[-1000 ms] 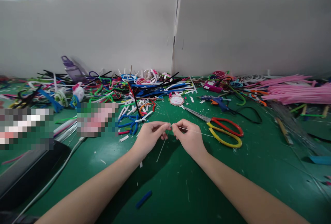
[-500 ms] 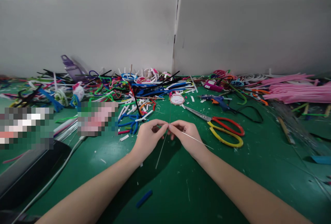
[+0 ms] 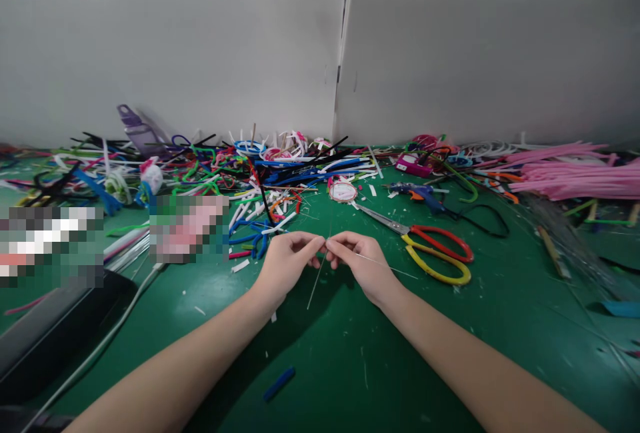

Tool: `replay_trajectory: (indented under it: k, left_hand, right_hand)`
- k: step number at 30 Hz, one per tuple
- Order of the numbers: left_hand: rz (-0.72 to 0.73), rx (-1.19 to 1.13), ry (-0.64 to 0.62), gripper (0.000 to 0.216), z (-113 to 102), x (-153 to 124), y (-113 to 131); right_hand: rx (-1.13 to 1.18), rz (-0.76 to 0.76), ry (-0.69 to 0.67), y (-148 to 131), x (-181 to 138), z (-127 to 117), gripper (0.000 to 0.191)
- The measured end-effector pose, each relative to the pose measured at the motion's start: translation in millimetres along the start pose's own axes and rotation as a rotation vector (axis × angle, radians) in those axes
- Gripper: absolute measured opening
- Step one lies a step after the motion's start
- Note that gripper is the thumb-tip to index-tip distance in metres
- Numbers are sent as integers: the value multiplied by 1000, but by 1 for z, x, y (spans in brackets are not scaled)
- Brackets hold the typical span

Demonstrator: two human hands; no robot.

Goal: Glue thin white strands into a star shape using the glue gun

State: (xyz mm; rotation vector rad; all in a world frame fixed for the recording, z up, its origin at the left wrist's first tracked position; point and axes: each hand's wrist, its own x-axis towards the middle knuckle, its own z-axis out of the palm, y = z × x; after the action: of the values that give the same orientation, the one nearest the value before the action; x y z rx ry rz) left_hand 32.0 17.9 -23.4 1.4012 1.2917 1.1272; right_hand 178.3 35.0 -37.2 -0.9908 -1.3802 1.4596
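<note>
My left hand (image 3: 287, 265) and my right hand (image 3: 364, 265) meet over the middle of the green table (image 3: 340, 366), thumbs and fingertips pinched close together. Between them they hold a thin, pale wire (image 3: 315, 290). One end points down towards me below the fingertips; another thin length runs out to the right across my right hand. I cannot tell whether this is one bent wire or two crossing. Scissors (image 3: 406, 230) with one red and one yellow handle lie to the right of my right hand, apart from it.
Behind my hands lie heaped coloured pipe cleaners (image 3: 320, 168), with a pink bundle (image 3: 575, 173) at right. A blue glue gun (image 3: 417, 194) rests beyond the scissors. At left are a purple bottle (image 3: 140, 133), a dark case (image 3: 60, 326) and a white cable (image 3: 113, 336). Grey partitions (image 3: 200, 60) stand behind.
The wire's lower end has swung slightly up and to the right, and the right-hand length reaches a little further right. Both hands stay pinched together in nearly the same place.
</note>
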Motion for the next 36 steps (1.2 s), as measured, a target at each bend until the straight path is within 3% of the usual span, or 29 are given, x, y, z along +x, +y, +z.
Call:
replay_trajectory:
  k: [8,16,22,29,36]
  left_hand:
    - [21,54,18,22,0,1,-4]
    - [26,98,78,20,-7,7,-4]
    - [36,115,45,19,-9,7,-4]
    - [25,175,-57,15,-6,3,-3]
    - [-56,-87,-146,21,-5,5,-9]
  right_hand:
    - [-111,-30,-35,-1,-2,-3,21]
    - [-130,-42,-181,-3,1,-7,25]
    - [-114,-69,-26,-2,4,-11,26]
    - [-284,-135,-48,-5,2,-13,21]
    - [-291,-205,5,0,3,-15,19]
